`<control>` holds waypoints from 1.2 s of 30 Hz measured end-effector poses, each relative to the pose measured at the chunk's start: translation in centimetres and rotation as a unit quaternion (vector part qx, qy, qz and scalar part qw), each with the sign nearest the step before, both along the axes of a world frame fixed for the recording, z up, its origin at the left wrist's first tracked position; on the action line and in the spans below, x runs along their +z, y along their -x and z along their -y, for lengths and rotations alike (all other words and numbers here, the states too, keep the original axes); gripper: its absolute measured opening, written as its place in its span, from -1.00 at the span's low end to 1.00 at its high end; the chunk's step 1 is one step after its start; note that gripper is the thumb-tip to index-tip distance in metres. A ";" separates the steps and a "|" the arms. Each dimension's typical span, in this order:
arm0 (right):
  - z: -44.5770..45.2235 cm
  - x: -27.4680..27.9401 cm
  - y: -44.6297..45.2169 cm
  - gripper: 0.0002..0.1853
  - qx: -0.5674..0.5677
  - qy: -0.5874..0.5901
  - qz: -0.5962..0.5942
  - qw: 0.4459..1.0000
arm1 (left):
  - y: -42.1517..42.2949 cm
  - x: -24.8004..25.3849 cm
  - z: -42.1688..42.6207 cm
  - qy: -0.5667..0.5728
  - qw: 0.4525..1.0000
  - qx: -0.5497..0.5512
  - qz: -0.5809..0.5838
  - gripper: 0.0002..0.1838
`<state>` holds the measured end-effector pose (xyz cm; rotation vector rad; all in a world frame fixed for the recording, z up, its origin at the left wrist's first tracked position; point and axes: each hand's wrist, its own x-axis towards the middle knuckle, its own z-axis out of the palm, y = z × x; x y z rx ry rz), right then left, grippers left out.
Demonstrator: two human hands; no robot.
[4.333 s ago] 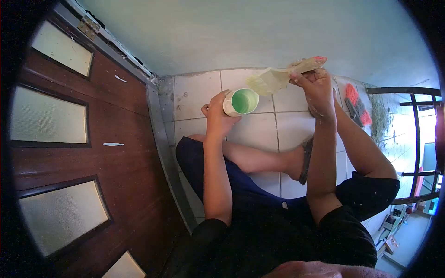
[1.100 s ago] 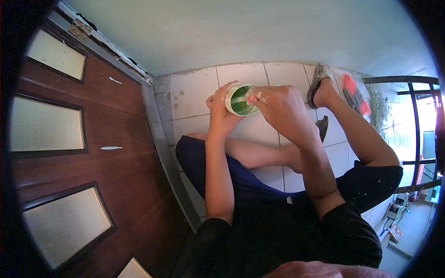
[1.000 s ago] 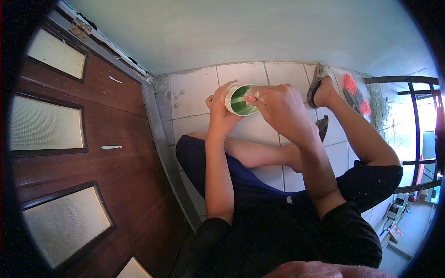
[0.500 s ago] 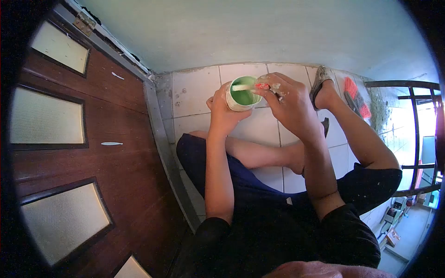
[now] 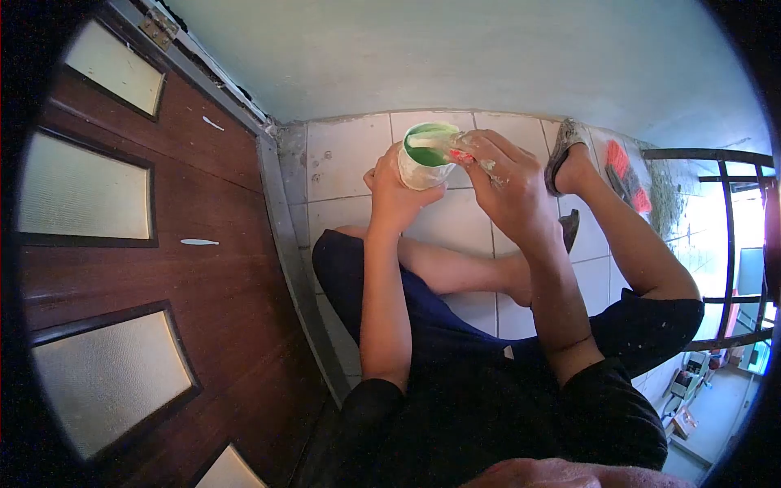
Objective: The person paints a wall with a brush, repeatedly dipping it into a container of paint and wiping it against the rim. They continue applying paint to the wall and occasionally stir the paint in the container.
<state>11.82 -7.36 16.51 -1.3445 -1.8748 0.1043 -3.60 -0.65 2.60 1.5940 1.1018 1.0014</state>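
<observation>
My left hand is wrapped round a small pale cup, smeared on the outside, with green paint inside. The cup is tilted, its opening facing up and away from me. Between the fingers of my right hand is a paintbrush; its pale, paint-coated end lies across the cup's mouth, and a red part shows by my fingertips. Whitish smears mark my right hand. How deep the brush reaches into the paint, I cannot tell.
On the left stands a brown door with frosted panes and pale patches. A pale green wall rises ahead, above a tiled floor. A red and grey cloth lies beyond my sandal; a black metal railing is at the right.
My right hand has moved slightly, and the brush now lies at the far, upper side of the cup's mouth. The cup has tipped a little away from me.
</observation>
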 end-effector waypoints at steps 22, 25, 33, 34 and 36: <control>-0.6 -1.8 0.6 -0.72 0.006 -0.044 0.004 0.999 | 0.5 -0.4 -0.3 -0.004 1.000 0.021 0.004 -0.22; -0.7 -1.9 0.7 -0.73 -0.001 -0.050 0.015 0.999 | 0.7 -0.1 -0.2 -0.006 1.000 0.017 -0.004 -0.20; -1.1 0.3 -0.6 -0.83 -0.065 0.090 -0.100 0.989 | 0.7 -1.0 0.1 -0.074 0.995 0.017 -0.071 -0.10; -1.1 0.3 -0.9 -0.83 -0.066 0.090 -0.099 0.989 | 0.6 -1.1 0.0 -0.078 0.995 0.007 -0.057 -0.08; -1.2 -0.1 -1.5 -0.74 -0.081 0.117 -0.132 0.981 | 0.6 -0.9 0.1 -0.081 0.994 0.004 -0.072 -0.08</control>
